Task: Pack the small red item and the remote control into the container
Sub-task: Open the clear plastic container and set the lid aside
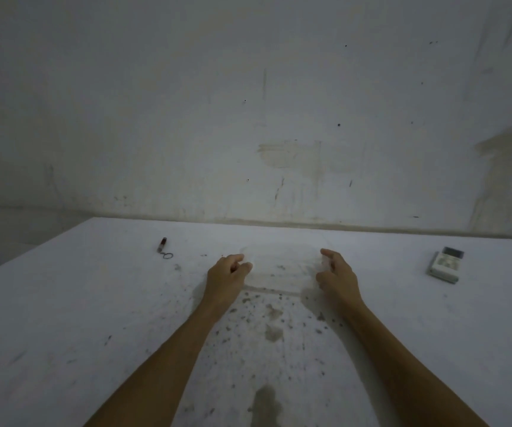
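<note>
Stained white table (pixel 94 303) meets a scuffed wall. Left hand (pixel 225 274) and right hand (pixel 337 274) curl around the clear plastic container (pixel 282 269); grip unclear. Red keychain item (pixel 163 245) far left, remote control (pixel 445 264) far right.

The picture is dim and grey with soft, flat light and no glare, only faint shadows lie on the table (pixel 63 303) beside the forearms, and its far edge bends from the wide lens while everything looks slightly blurred.
</note>
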